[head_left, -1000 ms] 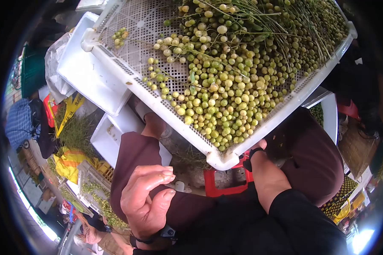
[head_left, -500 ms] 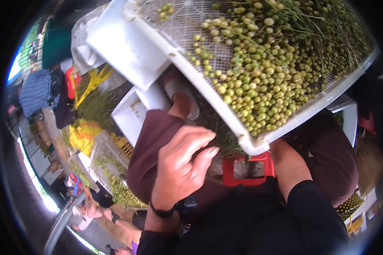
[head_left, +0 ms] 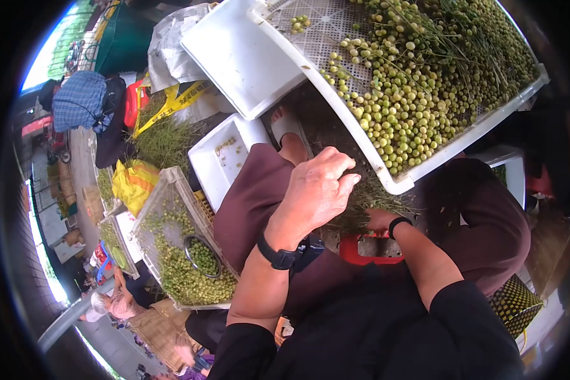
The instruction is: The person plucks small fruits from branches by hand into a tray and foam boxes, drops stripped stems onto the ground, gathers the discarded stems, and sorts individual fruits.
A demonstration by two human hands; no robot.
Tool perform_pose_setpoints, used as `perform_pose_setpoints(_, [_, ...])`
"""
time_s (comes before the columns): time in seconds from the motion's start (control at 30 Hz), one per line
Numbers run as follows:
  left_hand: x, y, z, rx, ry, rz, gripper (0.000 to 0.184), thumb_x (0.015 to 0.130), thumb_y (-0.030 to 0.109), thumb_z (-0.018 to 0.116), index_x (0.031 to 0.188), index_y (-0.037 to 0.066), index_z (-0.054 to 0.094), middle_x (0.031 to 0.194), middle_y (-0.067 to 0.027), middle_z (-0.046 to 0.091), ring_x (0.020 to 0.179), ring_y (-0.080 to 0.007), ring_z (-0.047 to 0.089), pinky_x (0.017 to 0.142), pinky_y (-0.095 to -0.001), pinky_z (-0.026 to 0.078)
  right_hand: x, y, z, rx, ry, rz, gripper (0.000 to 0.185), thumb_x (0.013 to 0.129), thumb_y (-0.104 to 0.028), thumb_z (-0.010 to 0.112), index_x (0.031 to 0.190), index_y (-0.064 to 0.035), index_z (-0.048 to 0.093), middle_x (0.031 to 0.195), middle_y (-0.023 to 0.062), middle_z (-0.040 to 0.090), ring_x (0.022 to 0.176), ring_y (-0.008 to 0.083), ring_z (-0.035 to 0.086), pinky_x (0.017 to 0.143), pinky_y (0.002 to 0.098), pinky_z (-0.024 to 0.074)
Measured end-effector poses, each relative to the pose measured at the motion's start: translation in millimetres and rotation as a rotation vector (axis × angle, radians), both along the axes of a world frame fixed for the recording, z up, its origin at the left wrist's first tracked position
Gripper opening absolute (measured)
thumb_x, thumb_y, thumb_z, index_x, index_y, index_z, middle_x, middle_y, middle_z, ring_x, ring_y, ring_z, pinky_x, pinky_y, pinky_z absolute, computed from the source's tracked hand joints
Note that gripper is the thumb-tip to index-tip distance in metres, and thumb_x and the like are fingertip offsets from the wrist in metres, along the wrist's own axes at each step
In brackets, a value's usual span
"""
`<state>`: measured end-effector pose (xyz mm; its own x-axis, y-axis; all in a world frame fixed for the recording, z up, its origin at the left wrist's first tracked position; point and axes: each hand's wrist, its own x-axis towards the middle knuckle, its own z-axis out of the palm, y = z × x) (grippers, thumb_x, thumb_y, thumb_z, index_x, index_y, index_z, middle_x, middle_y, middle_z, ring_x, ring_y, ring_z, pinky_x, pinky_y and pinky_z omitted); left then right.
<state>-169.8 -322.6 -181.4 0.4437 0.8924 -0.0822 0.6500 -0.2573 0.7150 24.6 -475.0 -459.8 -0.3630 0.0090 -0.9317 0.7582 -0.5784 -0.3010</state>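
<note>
Noted nearest: left hand (head_left: 316, 190) raised, fingers half-curled, any grasp not discernible; right hand (head_left: 380, 220) low beside stems (head_left: 367, 197) above red stool (head_left: 350, 248), grip not determinable. Recorded ahead: green fruit (head_left: 402, 120) heaped in white tray (head_left: 398, 185), liable to spill if tilted or knocked. Observed farther left: bowl (head_left: 217, 273) among loose fruit, liable to tip if bumped.

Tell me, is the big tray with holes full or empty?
Partly full: green fruits and stems cover much of the perforated tray, but its bare mesh shows near one corner.
</note>
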Motion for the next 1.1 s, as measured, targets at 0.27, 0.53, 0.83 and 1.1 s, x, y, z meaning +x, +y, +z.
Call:
perform_pose_setpoints(0.27, [-22, -6, -1, -0.041, 0.116, -0.004, 0.015, 0.086, 0.012, 0.072, 0.097, 0.003, 0.066, 0.090, -0.0131, 0.063, 0.082, -0.0371, 0.064, 0.071, -0.0449, 0.054, -25, 16, 41, 0.094, 0.107, 0.222, 0.074, 0.081, -0.010, 0.065, 0.150, -0.0050, 0.042, 0.094, 0.0221, 0.071, 0.067, 0.0256, 0.071, 0.054, 0.0368, 0.0561])
perform_pose_setpoints(0.53, [-32, -3, 5, -0.072, 0.105, 0.016, 0.017, 0.086, 0.013, 0.072, 0.098, 0.003, 0.065, 0.093, -0.0137, 0.062, 0.082, -0.0376, 0.065, 0.071, -0.0456, 0.054, 40, 84, 28, 0.337, 0.217, -0.604, 0.039, 0.085, -0.010, 0.069, 0.123, -0.0038, 0.063, 0.083, 0.0057, 0.070, 0.066, 0.0213, 0.067, 0.060, 0.0303, 0.0564])
perform_pose_setpoints(0.83, [-36, 0, 0, -0.127, 0.138, 0.055, 0.021, 0.084, 0.013, 0.075, 0.099, 0.003, 0.064, 0.093, -0.0126, 0.061, 0.081, -0.0360, 0.064, 0.070, -0.0451, 0.053, 39, 86, -72, 0.990, -0.369, -0.233, 0.036, 0.085, -0.024, 0.070, 0.115, -0.0039, 0.066, 0.097, 0.0143, 0.070, 0.086, 0.0306, 0.067, 0.072, 0.0410, 0.0549])
perform_pose_setpoints(1.1, [-31, 9, 5, -0.106, 0.116, 0.071, 0.021, 0.083, 0.012, 0.074, 0.100, 0.004, 0.063, 0.091, -0.0122, 0.060, 0.080, -0.0346, 0.064, 0.069, -0.0437, 0.053, -53, 2, -54, 0.659, 0.058, 0.222, 0.033, 0.086, -0.030, 0.069, 0.106, -0.0041, 0.067, 0.101, 0.0191, 0.070, 0.095, 0.0361, 0.067, 0.078, 0.0468, 0.0536])
